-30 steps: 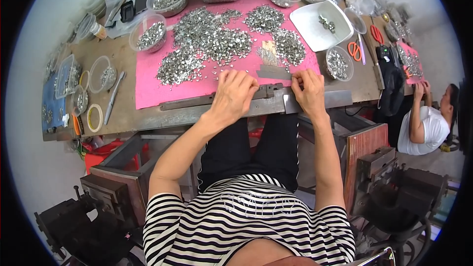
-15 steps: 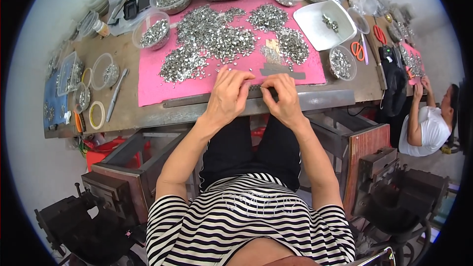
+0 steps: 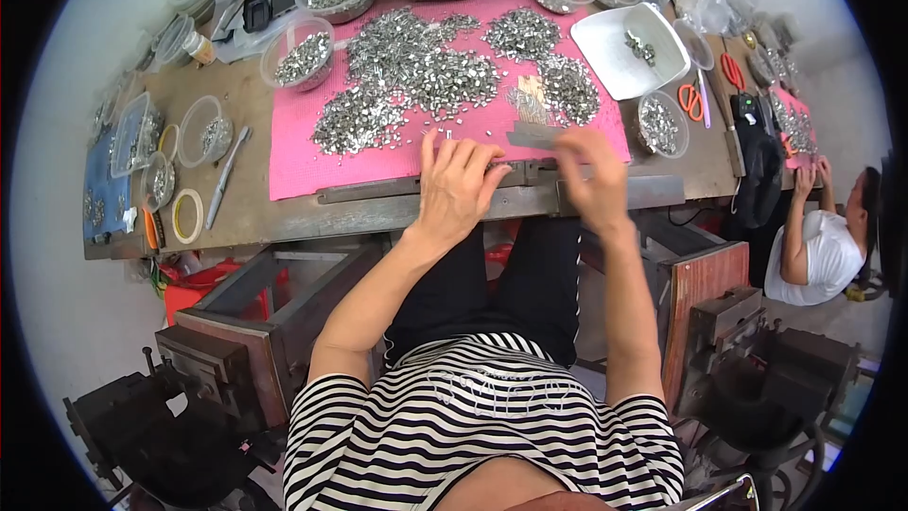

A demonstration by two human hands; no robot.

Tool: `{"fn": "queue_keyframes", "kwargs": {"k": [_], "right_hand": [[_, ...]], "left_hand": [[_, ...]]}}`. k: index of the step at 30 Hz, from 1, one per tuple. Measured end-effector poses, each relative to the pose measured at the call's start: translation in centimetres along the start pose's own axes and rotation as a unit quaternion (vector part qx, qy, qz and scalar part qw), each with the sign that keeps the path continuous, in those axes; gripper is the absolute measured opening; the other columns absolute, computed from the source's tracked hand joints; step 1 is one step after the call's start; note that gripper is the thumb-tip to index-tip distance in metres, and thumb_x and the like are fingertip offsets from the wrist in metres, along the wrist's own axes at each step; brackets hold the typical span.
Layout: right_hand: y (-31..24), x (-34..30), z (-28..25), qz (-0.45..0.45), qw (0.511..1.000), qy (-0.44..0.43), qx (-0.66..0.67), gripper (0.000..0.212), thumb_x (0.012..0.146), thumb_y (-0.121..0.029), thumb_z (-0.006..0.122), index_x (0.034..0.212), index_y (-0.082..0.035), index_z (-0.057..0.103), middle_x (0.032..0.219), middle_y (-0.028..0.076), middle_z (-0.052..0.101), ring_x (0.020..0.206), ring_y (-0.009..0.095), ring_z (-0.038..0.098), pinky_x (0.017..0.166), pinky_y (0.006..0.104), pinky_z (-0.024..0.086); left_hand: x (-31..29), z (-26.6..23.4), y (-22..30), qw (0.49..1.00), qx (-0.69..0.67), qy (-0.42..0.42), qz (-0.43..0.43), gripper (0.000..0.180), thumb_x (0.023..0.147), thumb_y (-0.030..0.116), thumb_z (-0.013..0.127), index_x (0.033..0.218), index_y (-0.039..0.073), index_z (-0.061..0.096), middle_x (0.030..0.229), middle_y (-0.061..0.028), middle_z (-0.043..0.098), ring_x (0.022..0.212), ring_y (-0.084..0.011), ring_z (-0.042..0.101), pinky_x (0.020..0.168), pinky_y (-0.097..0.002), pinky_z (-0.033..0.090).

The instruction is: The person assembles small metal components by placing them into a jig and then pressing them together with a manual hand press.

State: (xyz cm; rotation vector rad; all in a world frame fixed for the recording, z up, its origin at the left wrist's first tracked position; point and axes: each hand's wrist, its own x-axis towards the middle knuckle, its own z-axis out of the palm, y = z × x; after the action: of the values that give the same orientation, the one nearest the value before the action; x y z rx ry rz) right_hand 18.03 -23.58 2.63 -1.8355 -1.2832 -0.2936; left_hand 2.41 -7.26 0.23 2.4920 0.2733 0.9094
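Observation:
My left hand (image 3: 454, 187) rests at the front edge of the pink mat (image 3: 291, 156), over a long dark metal bar (image 3: 371, 191). Its fingers are bent toward the thumb, and a small dark piece shows at the tips, too small to name. Motion smears my right hand (image 3: 596, 182), which is lifted at the right part of the bar, beside a flat grey strip (image 3: 532, 135). What its fingers hold, if anything, does not show. Beyond both hands lie heaps of small silvery metal pieces (image 3: 452, 80), with a bunch of thin pins (image 3: 530, 106) near the strip.
Clear plastic tubs of metal pieces (image 3: 303, 52) line the back and sides. A white tray (image 3: 605, 38) stands back right, near orange-handled scissors (image 3: 691, 104). At left lie a tape roll (image 3: 187, 217) and a grey pen-like tool (image 3: 227, 180). Another person (image 3: 818, 246) works far right.
My right hand has moved right, away from my left hand, and is now blurred. My left hand has shifted slightly right, its fingers bent over the bar. The whole view has shifted a little.

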Motion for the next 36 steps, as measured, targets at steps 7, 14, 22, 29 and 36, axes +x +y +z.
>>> {"fn": "queue_keyframes", "kwargs": {"k": [7, 14, 22, 29, 36], "right_hand": [[7.7, 2.9, -9.5, 0.213, 0.959, -0.045, -0.183, 0.013, 0.089, -0.008, 0.069, 0.098, 0.002, 0.071, 0.091, 0.018, 0.068, 0.08, 0.032, 0.069, 0.075, 0.0389, 0.053], [9.9, 2.6, -10.7, 0.218, 0.957, -0.095, -0.167, 0.013, 0.085, -0.007, 0.07, 0.093, 0.003, 0.07, 0.081, 0.016, 0.065, 0.072, 0.029, 0.064, 0.069, 0.0382, 0.05], [10.2, 1.9, -10.8, 0.197, 0.949, -0.07, -0.236, 0.011, 0.088, -0.007, 0.067, 0.094, 0.002, 0.07, 0.086, 0.016, 0.068, 0.077, 0.03, 0.067, 0.071, 0.0392, 0.051], [4.3, 2.9, -8.4, 0.118, 0.97, -0.027, -0.211, 0.006, 0.09, -0.005, 0.068, 0.096, -0.002, 0.067, 0.087, 0.014, 0.066, 0.074, 0.029, 0.067, 0.068, 0.0391, 0.052], [1.6, -0.3, -0.7, 0.071, 0.981, -0.114, -0.137, 0.011, 0.085, -0.006, 0.073, 0.091, -0.002, 0.066, 0.083, 0.014, 0.061, 0.079, 0.036, 0.064, 0.073, 0.0466, 0.051]], "left_hand": [[-0.5, -0.6, 0.0, 0.999, -0.025, 0.035, 0.005, 0.02, 0.086, 0.019, 0.079, 0.101, 0.009, 0.07, 0.094, -0.0033, 0.066, 0.091, -0.0237, 0.062, 0.11, -0.054, 0.034], [-1.6, -7.2, -5.5, 0.987, 0.087, 0.083, -0.109, 0.007, 0.089, 0.017, 0.075, 0.092, 0.012, 0.071, 0.086, 0.0003, 0.068, 0.084, -0.0198, 0.062, 0.101, -0.0466, 0.037], [-0.4, -7.1, -8.0, 0.994, 0.101, -0.011, -0.032, 0.007, 0.085, 0.017, 0.077, 0.09, 0.015, 0.073, 0.083, -0.0008, 0.062, 0.09, -0.0213, 0.058, 0.099, -0.0476, 0.034], [0.2, -6.9, -7.8, 0.992, 0.123, -0.035, -0.013, 0.005, 0.086, 0.014, 0.074, 0.089, 0.013, 0.071, 0.089, -0.0025, 0.061, 0.094, -0.024, 0.058, 0.099, -0.0494, 0.033], [-1.3, -4.9, -3.5, 0.997, -0.042, -0.043, 0.049, 0.01, 0.087, 0.008, 0.073, 0.094, 0.008, 0.066, 0.092, -0.0059, 0.063, 0.094, -0.0263, 0.059, 0.093, -0.0411, 0.038]]}}
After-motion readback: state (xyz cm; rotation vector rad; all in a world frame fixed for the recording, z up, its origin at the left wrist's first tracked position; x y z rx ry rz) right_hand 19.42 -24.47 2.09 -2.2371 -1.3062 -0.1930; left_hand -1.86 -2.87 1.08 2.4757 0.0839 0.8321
